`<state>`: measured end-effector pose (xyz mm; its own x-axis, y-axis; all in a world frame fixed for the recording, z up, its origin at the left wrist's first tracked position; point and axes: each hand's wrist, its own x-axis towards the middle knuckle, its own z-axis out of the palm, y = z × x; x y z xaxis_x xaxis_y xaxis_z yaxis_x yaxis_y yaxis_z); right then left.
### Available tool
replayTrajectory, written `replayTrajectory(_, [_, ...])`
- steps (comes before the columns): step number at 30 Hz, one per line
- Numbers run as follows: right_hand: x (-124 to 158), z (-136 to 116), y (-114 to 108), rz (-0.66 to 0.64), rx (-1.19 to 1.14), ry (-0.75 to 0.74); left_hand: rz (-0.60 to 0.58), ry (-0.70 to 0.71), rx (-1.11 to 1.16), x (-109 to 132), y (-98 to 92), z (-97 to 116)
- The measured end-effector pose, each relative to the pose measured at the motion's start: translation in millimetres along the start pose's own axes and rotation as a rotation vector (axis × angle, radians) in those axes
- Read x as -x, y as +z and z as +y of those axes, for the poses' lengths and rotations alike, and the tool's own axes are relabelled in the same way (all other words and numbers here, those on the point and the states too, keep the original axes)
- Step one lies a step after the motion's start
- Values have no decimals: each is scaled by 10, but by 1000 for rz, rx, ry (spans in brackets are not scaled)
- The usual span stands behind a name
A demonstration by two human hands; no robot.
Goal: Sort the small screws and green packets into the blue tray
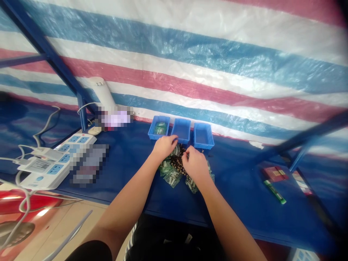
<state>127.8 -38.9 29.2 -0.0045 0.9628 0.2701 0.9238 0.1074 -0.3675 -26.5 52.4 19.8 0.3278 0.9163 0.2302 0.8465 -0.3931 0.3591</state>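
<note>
Over a heap of small metal screws (178, 163), some dark and brassy in the middle, both of my hands are at work. Green-tinted clear bags (172, 177) of silvery pieces lie around and under the loose ones. My left hand (164, 148) is on the heap's far left side, fingers curled together near the front of the middle blue bin (181, 125). On the right of the heap, my right hand (198, 165) has its fingers bent inward in a pinch. Whatever either hand's fingertips hold is too small or hidden to make out.
The left blue bin (152, 135) holds a green-tinted bag; the right blue bin (203, 145) stands beside the middle one. A power strip (61, 159) with plugged-in cables lies left. A red box (275, 173) and green packet (275, 192) lie right. Striped sheeting (174, 79) hangs behind.
</note>
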Motion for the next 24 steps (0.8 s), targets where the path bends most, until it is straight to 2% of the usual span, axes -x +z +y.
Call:
replayTrajectory(4, [-118, 287, -213, 237, -6, 17, 3, 36, 58, 30, 12, 76])
replayTrajectory(7, [-197, 580, -269, 299, 30, 42, 30, 64, 152, 26, -75, 62])
replayTrajectory(9, [-219, 762, -242, 250, 46, 26, 169, 11, 154, 4, -160, -15])
replayTrajectory(12, [-223, 962, -139, 221, 15, 30, 533, -258, 24, -42, -241, -216])
replayTrajectory(13, [-223, 1004, -101, 226, -12, 28, 585, -345, 1, -57, -241, -290])
replayTrajectory(14, [-224, 1034, -66, 225, -43, 11, 588, -408, 3, -72, -225, -359])
replayTrajectory(16, [-228, 1067, -15, 221, -97, -34, 500, -448, 76, -100, -157, -461])
replayTrajectory(18, [-233, 1076, 10, 230, -135, -64, 403, -396, 178, -125, -58, -501])
replayTrajectory(24, [-232, 1088, 58, 277, -156, -60, 364, -217, 294, -164, 163, -415])
